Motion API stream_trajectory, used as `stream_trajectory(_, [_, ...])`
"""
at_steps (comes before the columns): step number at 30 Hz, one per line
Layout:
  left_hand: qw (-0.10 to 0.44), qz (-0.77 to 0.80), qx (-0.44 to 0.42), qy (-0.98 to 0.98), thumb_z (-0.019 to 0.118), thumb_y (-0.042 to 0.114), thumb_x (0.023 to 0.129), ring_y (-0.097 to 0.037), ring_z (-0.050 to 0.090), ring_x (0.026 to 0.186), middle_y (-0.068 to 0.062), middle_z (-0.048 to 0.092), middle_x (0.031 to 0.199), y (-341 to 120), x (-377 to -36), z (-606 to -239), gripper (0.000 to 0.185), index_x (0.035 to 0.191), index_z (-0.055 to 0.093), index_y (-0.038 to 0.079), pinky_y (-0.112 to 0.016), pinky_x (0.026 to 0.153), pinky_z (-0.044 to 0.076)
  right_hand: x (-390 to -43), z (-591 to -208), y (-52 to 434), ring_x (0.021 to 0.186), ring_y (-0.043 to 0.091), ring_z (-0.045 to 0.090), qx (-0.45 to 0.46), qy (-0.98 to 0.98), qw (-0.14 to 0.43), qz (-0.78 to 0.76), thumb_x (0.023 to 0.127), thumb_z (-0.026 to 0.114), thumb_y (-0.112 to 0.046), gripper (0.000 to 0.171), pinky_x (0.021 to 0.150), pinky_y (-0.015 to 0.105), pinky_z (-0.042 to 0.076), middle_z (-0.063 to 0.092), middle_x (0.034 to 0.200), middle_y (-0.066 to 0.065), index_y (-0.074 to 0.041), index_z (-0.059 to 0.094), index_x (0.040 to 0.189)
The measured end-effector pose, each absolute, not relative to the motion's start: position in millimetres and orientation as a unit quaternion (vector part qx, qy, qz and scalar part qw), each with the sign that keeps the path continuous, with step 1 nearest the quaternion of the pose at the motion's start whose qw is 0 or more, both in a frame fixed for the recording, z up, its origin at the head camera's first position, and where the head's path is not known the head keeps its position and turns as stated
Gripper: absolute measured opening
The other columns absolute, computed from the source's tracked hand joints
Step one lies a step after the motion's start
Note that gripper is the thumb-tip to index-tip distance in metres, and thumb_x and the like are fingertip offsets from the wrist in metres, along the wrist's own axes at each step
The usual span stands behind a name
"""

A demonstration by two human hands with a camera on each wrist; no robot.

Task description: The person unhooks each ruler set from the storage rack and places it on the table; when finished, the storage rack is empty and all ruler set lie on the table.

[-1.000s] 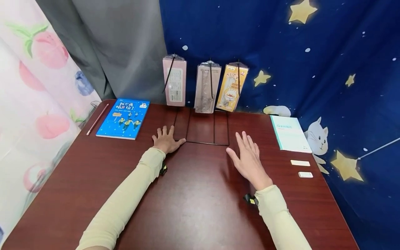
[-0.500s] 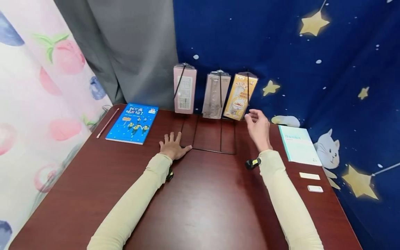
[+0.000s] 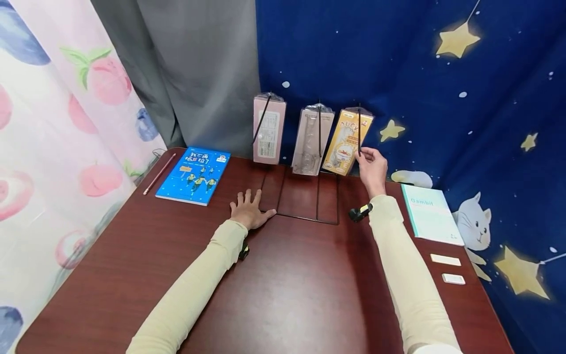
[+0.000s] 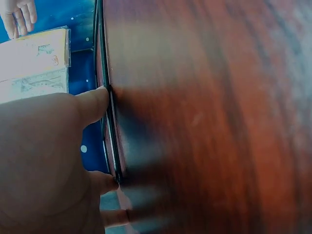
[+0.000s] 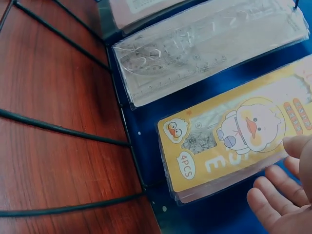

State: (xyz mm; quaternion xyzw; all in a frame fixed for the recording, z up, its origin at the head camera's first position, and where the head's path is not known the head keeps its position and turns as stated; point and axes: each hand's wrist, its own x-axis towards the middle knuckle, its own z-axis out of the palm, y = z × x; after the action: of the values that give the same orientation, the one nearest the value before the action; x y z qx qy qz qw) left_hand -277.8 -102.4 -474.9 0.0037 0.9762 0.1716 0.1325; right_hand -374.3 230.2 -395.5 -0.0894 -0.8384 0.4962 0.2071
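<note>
While the yellow duck packet (image 3: 346,142) is hanging on the right-hand peg of the black wire rack (image 3: 305,196) at the back of the surface (image 3: 283,285), it is now being met at its right edge by the right hand (image 3: 372,169), which was lying flat on the wood a second ago and is raised with fingers loosely curled beside the packet, gripping nothing that can be seen. The rack's base is being pressed by the left hand (image 3: 249,210), fingers spread flat and unmoved. A lift of the packet is judged to be starting.
</note>
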Motion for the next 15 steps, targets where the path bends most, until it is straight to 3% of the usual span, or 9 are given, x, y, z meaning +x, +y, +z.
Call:
stream_trajectory(6, [0.128,0.168,-0.001,0.977,0.049,0.062,0.101,-0.049,0.009,0.16,-0.023,0.012,0.173,-106,-275,-481,0.089,0.168,0.016,0.014,-0.069,0.125,0.014,-378,-401,226,0.108,0.02,0.071,-0.089,-0.827,0.201,0.518,0.098,0.073,-0.033,0.034,0.096,0.028,0.054,0.075,0.119,0.015,-0.008,0.073,0.122])
stream_trajectory(12, [0.145,0.153,0.001,0.978,0.045,0.066,0.101,-0.048,0.005,0.161,-0.021,0.006,0.174,-104,-284,-487,0.091,0.169,0.009,0.016,-0.069,0.125,0.012,-380,-396,228,0.089,0.004,0.067,-0.074,-0.816,0.231,0.525,0.096,0.076,-0.027,0.032,0.087,0.019,0.052,0.075,0.106,0.009,-0.006,0.072,0.12])
stream_trajectory(15, [0.145,0.154,0.002,0.977,0.044,0.067,0.101,-0.047,0.005,0.161,-0.021,0.006,0.175,-102,-285,-486,0.091,0.169,0.009,0.017,-0.069,0.126,0.012,-380,-394,229,0.086,0.007,0.068,-0.068,-0.808,0.232,0.537,0.095,0.076,-0.026,0.03,0.081,0.016,0.053,0.073,0.099,0.003,-0.005,0.073,0.116])
